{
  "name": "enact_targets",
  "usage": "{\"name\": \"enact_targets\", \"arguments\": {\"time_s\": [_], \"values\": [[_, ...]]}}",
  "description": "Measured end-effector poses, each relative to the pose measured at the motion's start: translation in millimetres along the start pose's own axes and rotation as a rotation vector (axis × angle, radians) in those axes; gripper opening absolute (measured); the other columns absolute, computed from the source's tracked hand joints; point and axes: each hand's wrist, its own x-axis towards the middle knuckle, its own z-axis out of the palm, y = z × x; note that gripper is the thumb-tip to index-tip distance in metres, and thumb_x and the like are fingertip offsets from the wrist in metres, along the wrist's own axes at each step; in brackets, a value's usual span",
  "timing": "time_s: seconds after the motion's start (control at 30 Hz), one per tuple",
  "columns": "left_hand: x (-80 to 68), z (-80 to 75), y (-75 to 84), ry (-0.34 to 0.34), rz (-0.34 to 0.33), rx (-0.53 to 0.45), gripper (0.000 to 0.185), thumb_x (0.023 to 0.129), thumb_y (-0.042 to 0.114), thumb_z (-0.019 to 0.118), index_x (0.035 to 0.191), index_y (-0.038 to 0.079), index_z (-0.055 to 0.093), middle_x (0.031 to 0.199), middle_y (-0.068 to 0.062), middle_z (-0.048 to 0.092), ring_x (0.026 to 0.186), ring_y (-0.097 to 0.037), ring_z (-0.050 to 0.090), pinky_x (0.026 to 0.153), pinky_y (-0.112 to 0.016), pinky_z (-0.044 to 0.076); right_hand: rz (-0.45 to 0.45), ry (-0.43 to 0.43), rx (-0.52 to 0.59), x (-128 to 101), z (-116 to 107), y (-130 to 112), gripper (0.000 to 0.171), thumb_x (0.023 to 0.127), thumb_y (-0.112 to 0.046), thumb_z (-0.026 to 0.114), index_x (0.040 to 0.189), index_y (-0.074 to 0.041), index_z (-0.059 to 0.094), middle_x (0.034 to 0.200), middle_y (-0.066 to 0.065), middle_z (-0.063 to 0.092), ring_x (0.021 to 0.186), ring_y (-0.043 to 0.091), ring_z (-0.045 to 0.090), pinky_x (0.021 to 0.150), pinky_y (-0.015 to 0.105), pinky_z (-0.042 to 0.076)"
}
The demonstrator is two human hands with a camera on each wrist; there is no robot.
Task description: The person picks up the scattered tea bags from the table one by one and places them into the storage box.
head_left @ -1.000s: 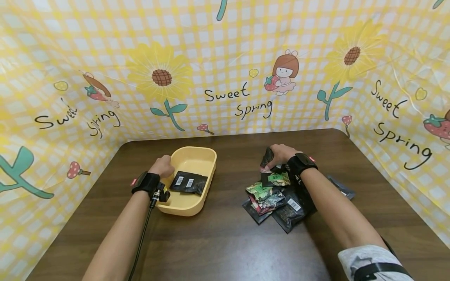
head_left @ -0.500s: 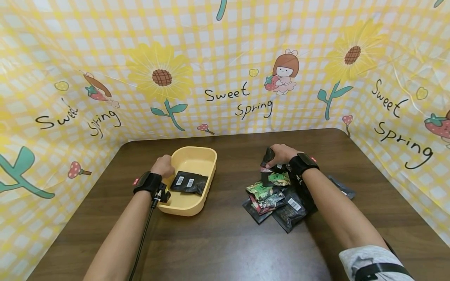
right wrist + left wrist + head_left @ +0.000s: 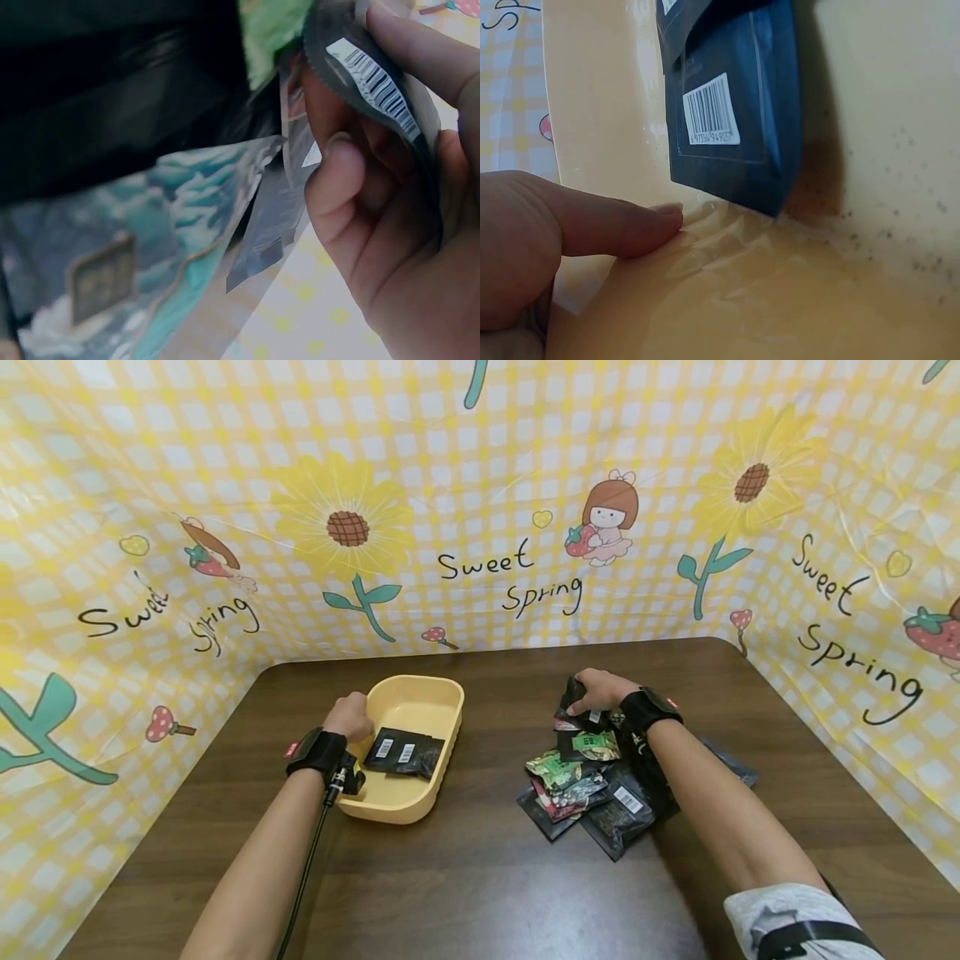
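Note:
A yellow plastic tray (image 3: 448, 710) stands left of centre on the brown table, with two black barcoded packets (image 3: 402, 752) (image 3: 731, 120) lying inside. My left hand (image 3: 348, 716) grips the tray's left rim, thumb (image 3: 615, 223) pressed on the inner wall. A heap of black and green snack packets (image 3: 592, 785) lies right of centre. At the heap's far end my right hand (image 3: 597, 691) pinches a black barcoded packet (image 3: 572, 695) (image 3: 375, 82), its fingers (image 3: 337, 187) curled round it.
A yellow chequered cloth with sunflowers and "Sweet Spring" lettering walls the table on three sides. One dark packet (image 3: 726, 760) lies apart, to the right of my right forearm. Bare table stretches along the near edge.
My right hand has drawn its packet slightly lower and closer to the heap. The left hand stays on the tray rim.

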Motion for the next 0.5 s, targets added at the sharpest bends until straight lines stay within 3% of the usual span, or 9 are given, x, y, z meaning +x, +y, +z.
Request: {"name": "enact_targets", "arguments": {"time_s": [0.1, 0.2, 0.43, 0.5], "values": [[-0.1, -0.2, 0.4, 0.001, -0.005, -0.004, 0.011, 0.070, -0.001, 0.051, 0.080, -0.004, 0.052, 0.079, -0.018, 0.054, 0.070, -0.029, 0.049, 0.061, -0.036, 0.041, -0.026, 0.004, 0.038, 0, -3, -3, 0.061, 0.091, -0.025, 0.064, 0.138, 0.004, 0.039, 0.117, 0.023, 0.054, 0.096, 0.032, 0.057, 0.078, 0.039, 0.047], [-0.3, -1.0, 0.6, 0.000, -0.012, -0.001, 0.014, 0.071, 0.000, 0.050, 0.084, -0.005, 0.053, 0.082, -0.019, 0.055, 0.071, -0.030, 0.050, 0.062, -0.037, 0.041, -0.061, 0.019, 0.066, 1, -7, -13, 0.047, 0.090, -0.024, 0.065, 0.127, 0.001, 0.047, 0.098, 0.014, 0.055, 0.076, 0.022, 0.051, 0.065, 0.031, 0.041], [-0.7, 0.1, 1.4, -0.005, -0.044, -0.006, 0.018, 0.073, 0.000, 0.050, 0.090, -0.006, 0.054, 0.086, -0.021, 0.055, 0.074, -0.031, 0.051, 0.064, -0.038, 0.042, -0.152, 0.053, 0.053, 5, -10, -60, 0.067, 0.091, -0.029, 0.064, 0.144, -0.001, 0.033, 0.122, 0.017, 0.054, 0.093, 0.024, 0.055, 0.077, 0.035, 0.041], [-1.1, 0.1, 1.7, 0.009, -0.050, -0.006, 0.018, 0.073, 0.001, 0.050, 0.089, -0.006, 0.055, 0.088, -0.022, 0.057, 0.075, -0.032, 0.051, 0.065, -0.040, 0.043, -0.190, 0.053, 0.053, 8, -9, -75, 0.062, 0.091, -0.030, 0.064, 0.141, -0.003, 0.038, 0.115, 0.014, 0.056, 0.088, 0.022, 0.056, 0.074, 0.033, 0.042]]}}
